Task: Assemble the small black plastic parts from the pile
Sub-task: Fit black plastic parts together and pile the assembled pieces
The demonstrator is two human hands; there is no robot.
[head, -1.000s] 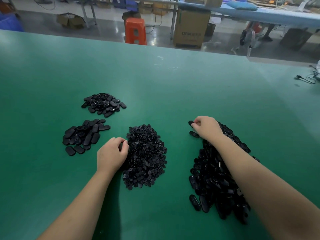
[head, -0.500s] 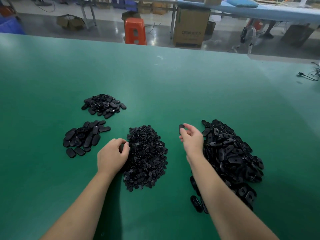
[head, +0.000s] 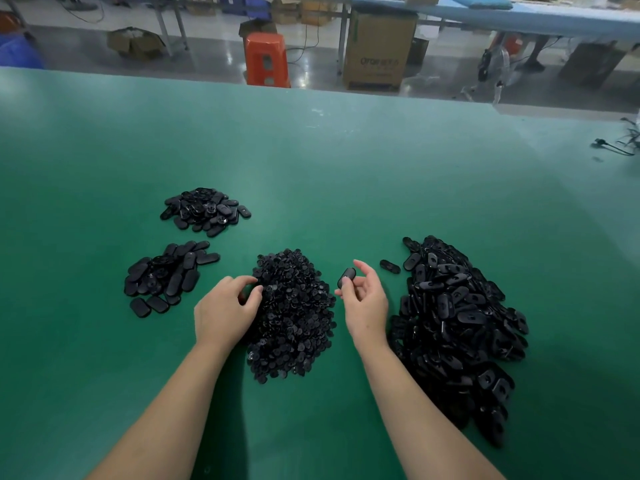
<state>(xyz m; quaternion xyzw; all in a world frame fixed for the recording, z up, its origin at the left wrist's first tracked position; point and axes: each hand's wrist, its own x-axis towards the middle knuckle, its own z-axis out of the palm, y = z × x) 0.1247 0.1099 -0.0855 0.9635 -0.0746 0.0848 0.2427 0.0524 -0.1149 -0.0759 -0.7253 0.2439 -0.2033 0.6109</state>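
The fingers of the left hand [head: 225, 311] were curled at the left edge of the middle pile of small round black pieces [head: 294, 313], their tips touching it; whether they had already pinched a piece could not be told. Farther left on the green desk [head: 346, 168] lay two smaller heaps of oval black parts, one at the back [head: 204, 211] and one nearer [head: 168, 275]. Right of the middle pile, the right hand [head: 365, 299] pinched one oval black shell [head: 347, 277] between thumb and fingertips, raised just above the desk. A loose oval part [head: 390, 266] lay just beside the big pile of oval shells [head: 453, 323] at the right. From here the likeliest slip seemed a fumbled pick: the round pieces sat densely tangled, so the left fingers could lift two at once or none. The shell was held only by its edge and could twist or drop when the pieces were pressed together.
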